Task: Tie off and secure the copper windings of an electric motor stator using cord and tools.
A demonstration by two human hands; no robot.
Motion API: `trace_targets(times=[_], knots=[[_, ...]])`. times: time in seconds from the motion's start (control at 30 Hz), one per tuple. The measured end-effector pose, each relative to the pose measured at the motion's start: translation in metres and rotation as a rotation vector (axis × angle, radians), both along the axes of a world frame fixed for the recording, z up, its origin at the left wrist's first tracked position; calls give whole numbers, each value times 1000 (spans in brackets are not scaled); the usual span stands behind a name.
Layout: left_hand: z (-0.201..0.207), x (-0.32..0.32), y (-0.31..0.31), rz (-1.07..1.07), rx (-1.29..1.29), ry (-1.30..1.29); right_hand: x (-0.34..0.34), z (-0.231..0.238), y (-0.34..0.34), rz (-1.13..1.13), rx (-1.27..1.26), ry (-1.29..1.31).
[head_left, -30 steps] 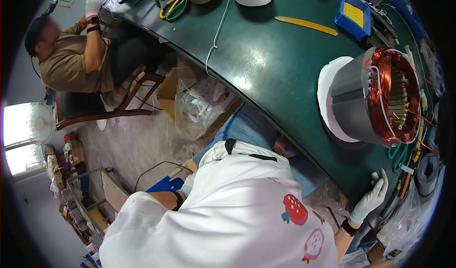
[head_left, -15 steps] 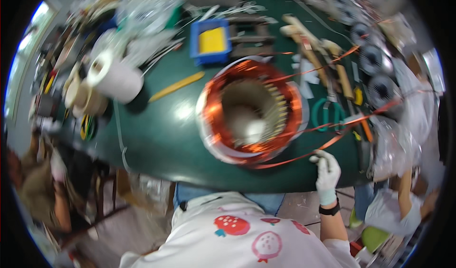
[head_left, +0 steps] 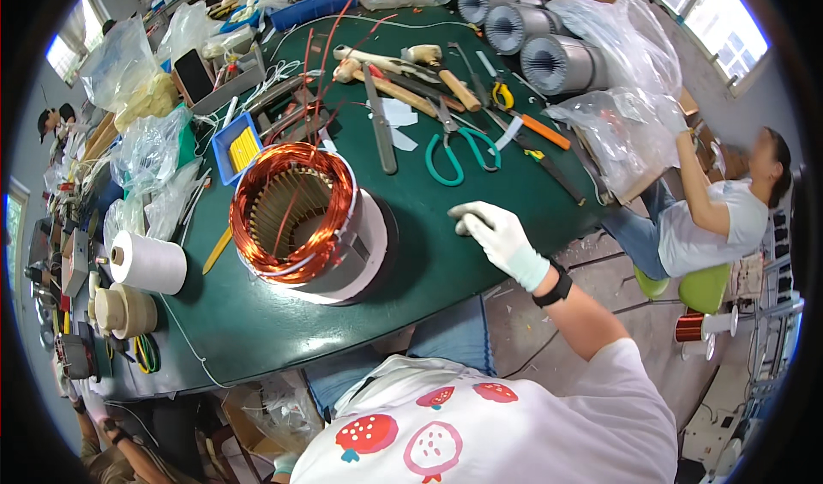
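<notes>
A motor stator (head_left: 364, 265) with a ring of orange copper windings (head_left: 339, 188) around its slotted bore stands on the green table, left of centre. Long copper wire leads (head_left: 319, 77) rise from the windings toward the far side. My right hand (head_left: 497, 235), in a white glove, hovers over the table to the right of the stator, apart from it. Its fingers stretch leftward, loosely bent, with nothing held. Teal-handled scissors (head_left: 446, 162) lie just beyond this hand. Of my left hand (head_left: 285, 463), only a bit of pale glove cuff shows beside my shirt; its fingers are hidden.
Hammers (head_left: 386, 85), a steel file (head_left: 380, 124) and an orange-handled tool (head_left: 544, 131) lie behind the stator. A blue tray (head_left: 225, 154) and white thread spool (head_left: 154, 265) stand left. Metal cores (head_left: 561, 64) and plastic bags line the back right. A co-worker (head_left: 716, 192) sits at right.
The view has swung right, so the stator sits further left. The copper leads, earlier stretched rightward near my right hand, now rise toward the far side. My right hand is clear of them.
</notes>
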State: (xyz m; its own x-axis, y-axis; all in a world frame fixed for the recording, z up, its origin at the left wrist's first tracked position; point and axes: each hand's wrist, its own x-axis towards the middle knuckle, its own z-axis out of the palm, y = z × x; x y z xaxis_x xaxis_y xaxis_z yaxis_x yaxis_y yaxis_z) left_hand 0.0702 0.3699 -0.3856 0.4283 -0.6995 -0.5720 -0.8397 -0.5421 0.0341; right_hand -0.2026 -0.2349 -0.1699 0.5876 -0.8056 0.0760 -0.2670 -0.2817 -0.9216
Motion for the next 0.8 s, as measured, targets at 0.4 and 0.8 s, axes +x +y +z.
trace_targets(times=[0.4,0.8], knots=[[286,-8,-297,-716,-1195,54,39,13,-187,19,-773,840],[319,31,-411,-515,-1364,67,83,35,-194,-26,-743,984]])
